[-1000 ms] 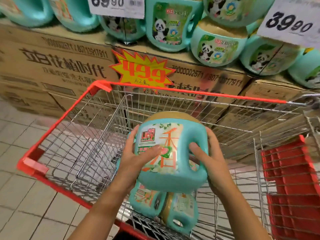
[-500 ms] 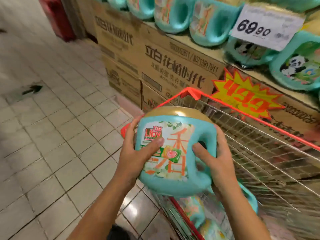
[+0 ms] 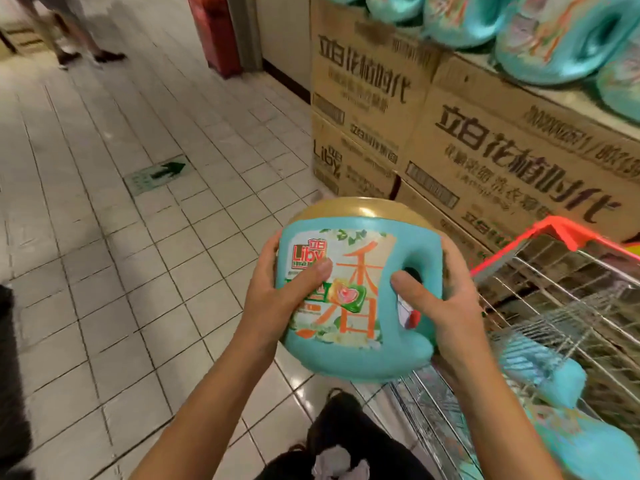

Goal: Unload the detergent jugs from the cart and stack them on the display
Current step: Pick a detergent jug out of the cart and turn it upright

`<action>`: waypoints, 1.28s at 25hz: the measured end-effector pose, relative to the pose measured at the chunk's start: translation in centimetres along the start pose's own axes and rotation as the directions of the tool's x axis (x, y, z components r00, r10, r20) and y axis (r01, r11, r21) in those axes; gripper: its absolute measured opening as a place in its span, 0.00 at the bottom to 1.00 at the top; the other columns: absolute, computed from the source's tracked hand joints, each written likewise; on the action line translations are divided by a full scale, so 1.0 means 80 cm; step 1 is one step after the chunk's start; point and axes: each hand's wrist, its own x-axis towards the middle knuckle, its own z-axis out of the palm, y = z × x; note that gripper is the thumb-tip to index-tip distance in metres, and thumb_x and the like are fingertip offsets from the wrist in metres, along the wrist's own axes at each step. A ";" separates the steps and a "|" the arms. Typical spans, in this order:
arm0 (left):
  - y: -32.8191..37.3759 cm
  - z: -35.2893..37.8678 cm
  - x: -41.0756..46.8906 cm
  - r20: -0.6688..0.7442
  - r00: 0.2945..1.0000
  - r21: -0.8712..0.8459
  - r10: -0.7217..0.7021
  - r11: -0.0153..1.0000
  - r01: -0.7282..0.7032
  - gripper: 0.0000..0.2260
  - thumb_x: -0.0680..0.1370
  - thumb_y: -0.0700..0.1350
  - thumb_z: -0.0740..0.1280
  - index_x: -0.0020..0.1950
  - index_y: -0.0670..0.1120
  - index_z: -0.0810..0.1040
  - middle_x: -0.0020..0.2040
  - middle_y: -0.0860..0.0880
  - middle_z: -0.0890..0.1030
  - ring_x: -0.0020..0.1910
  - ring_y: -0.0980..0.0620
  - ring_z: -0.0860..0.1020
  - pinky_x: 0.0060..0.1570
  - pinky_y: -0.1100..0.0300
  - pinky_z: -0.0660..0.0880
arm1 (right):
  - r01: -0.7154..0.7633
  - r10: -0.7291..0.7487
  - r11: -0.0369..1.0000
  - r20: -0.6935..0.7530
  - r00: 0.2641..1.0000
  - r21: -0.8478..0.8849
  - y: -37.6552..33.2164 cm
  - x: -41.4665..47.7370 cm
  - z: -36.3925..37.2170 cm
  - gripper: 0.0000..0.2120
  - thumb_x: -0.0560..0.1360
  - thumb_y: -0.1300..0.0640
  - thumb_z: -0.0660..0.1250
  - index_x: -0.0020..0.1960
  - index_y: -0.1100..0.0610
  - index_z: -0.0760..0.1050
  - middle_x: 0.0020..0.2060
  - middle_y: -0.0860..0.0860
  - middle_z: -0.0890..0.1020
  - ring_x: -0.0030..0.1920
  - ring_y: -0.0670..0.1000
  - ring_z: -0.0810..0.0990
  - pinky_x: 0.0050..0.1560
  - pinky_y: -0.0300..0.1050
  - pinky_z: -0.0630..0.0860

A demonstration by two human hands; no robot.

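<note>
**One jug [image 3: 349, 271] out, more waiting in the cart [image 3: 561, 227]**

Both hands are clamped on the teal detergent jug. The left hand [image 3: 277, 299] lays its thumb across the label. The right hand [image 3: 446, 306] presses the handle side, thumb beside the handle hole. The jug is held in the air just left of the cart's red rim, over the tiled floor [image 3: 138, 271], gold cap pointing away.

I judge this the carry step. Next comes a lift to the display jugs [image 3: 540, 43] lying atop the cardboard boxes [image 3: 502, 143] behind the cart, onto a stable spot. Inside the cart, at least two further jugs [image 3: 588, 448] lie on their sides. The boxes are shut.
</note>
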 end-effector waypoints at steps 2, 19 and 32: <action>0.007 -0.018 0.036 -0.007 1.000 -0.007 -0.007 1.000 0.007 0.27 0.66 0.49 0.74 0.65 0.51 0.73 0.52 0.47 0.85 0.46 0.45 0.85 0.36 0.57 0.81 | -0.007 0.007 1.000 0.000 1.000 0.001 0.007 0.037 0.021 0.34 0.60 0.50 0.78 0.64 0.53 0.72 0.52 0.48 0.81 0.53 0.49 0.80 0.51 0.44 0.78; 0.170 -0.042 0.449 0.185 0.977 -0.072 0.106 0.993 -0.094 0.30 0.65 0.49 0.76 0.66 0.55 0.72 0.52 0.48 0.85 0.46 0.47 0.85 0.36 0.58 0.81 | 0.175 -0.176 0.984 -0.057 0.983 -0.032 -0.030 0.429 0.137 0.29 0.65 0.61 0.72 0.65 0.62 0.69 0.46 0.46 0.81 0.46 0.45 0.81 0.40 0.36 0.78; 0.356 0.007 0.703 0.650 0.689 -0.144 0.322 0.942 -0.305 0.35 0.62 0.49 0.77 0.68 0.53 0.70 0.55 0.47 0.84 0.51 0.46 0.84 0.41 0.56 0.81 | 0.461 -0.495 0.868 -0.392 0.775 -0.184 -0.123 0.611 0.212 0.35 0.64 0.52 0.74 0.68 0.53 0.68 0.56 0.52 0.81 0.56 0.54 0.81 0.49 0.45 0.80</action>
